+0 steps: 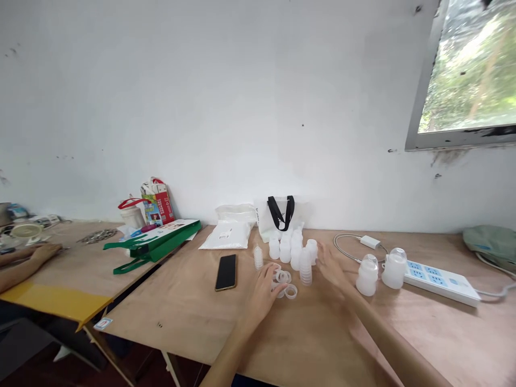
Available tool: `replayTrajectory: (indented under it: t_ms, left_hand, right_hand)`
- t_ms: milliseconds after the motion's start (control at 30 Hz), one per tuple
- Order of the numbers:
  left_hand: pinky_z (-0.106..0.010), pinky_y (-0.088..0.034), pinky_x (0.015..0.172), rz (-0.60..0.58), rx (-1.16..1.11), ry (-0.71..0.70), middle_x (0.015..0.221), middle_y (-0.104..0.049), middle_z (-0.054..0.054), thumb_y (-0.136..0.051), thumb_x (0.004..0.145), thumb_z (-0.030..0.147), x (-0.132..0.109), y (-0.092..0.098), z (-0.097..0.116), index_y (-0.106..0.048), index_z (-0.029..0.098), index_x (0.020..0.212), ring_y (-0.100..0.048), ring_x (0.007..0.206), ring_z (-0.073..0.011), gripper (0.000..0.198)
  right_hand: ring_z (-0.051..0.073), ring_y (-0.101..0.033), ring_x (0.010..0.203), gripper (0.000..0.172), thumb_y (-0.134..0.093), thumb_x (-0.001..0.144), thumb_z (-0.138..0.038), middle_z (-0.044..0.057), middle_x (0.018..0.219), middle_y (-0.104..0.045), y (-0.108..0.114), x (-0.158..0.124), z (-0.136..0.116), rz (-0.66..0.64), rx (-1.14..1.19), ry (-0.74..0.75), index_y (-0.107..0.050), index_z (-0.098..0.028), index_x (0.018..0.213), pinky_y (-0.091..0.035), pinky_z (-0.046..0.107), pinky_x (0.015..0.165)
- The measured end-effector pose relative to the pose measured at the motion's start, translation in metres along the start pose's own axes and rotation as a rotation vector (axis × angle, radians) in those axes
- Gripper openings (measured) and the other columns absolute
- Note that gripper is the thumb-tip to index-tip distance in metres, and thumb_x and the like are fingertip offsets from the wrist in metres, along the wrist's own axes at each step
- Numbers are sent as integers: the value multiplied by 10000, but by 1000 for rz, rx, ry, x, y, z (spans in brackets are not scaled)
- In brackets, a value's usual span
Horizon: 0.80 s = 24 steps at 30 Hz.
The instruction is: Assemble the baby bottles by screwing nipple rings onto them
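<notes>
The person at the bench (181,317) has both bare hands over a cluster of translucent plastic parts. The left hand (262,294) comes in from the near side, its fingertips at a small heap of translucent rings (282,277); its grip looks loose, but whether it holds a ring I cannot tell. The right hand (332,267) is blurred, its grip wide and empty, just beside a stacked column of translucent cups (305,269).

Behind the rings, a tight group of small translucent bottles (285,250) stands upright, with 1 lone bottle (258,257) off to the left. To the left of that lies a black phone (226,272), face up. At the far edge sit a white bag with black handles (280,215) and a white packet (224,235).

To the right, 2 larger translucent bottles (366,275) stand near a white power strip (441,282). On a second bench (76,269) to the left, a co-worker's hand (46,252) rests beside a green bag (153,242).
</notes>
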<state>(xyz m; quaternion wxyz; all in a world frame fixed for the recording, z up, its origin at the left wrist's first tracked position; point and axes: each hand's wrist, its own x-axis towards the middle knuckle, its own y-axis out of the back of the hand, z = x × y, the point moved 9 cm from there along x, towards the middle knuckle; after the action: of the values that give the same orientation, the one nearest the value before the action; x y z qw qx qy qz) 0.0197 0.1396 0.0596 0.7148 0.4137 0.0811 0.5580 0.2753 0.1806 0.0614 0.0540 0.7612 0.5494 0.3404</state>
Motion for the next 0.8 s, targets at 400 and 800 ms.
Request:
replayTrajectory:
  t_ms: [400,800]
  left_hand:
    - [-361,-502,847,64,28,232,949,-672,-52,-536,932,522,-49,25,-15,-626,252,888,-640,926,-242,288]
    - [-292,-457,800,-221,-293,191,958,-657,-2,-558,939,580,-66,9,60,-629,270,1163,-589,857,-189,389]
  right_hand:
    - [426,-485,1376,867,-547,798,-604,220,1473,-513,138,-41,27,310,-353,-71,-351,-162,1518,-431,567,1073]
    - [310,-699,900,327,-631,786,-511,61,936,-754,37,-104,-36,-232,-149,-112,-683,-242,965,-541,416,822]
